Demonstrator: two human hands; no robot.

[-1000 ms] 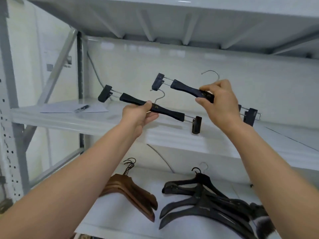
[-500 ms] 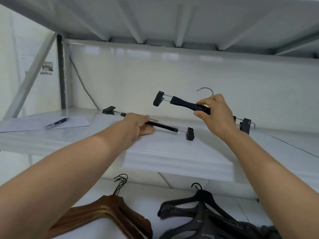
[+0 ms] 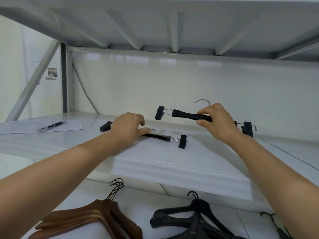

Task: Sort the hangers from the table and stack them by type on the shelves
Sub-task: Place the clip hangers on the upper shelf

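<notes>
The left hand (image 3: 128, 128) has a paper (image 3: 72, 125) and pen (image 3: 51, 126) well off to its left, out of the work. Its fingers are loose and apart, the thumb lying along the laid hanger (image 3: 160, 136) under it, not wrapped round it. This looks like a release. That hanger lies flat on the shelf (image 3: 172, 163), its long axis running left to right, a clip showing on either side of the hand and its hook flat by the thumb.

To the right, the right hand (image 3: 217, 121) pinches the bar of the held hanger (image 3: 184, 113) at mid-length, probably for balance. It hangs clear above the shelf, just beyond the laid one. Its axis also runs left to right, dipping rightward, with the hook up behind the fingers and the clips down. It is roughly aligned with the laid one, likely so it can be stacked on it.

Below both hands, brown hangers (image 3: 86, 218) and black hangers (image 3: 189, 214) sit in separate piles.
</notes>
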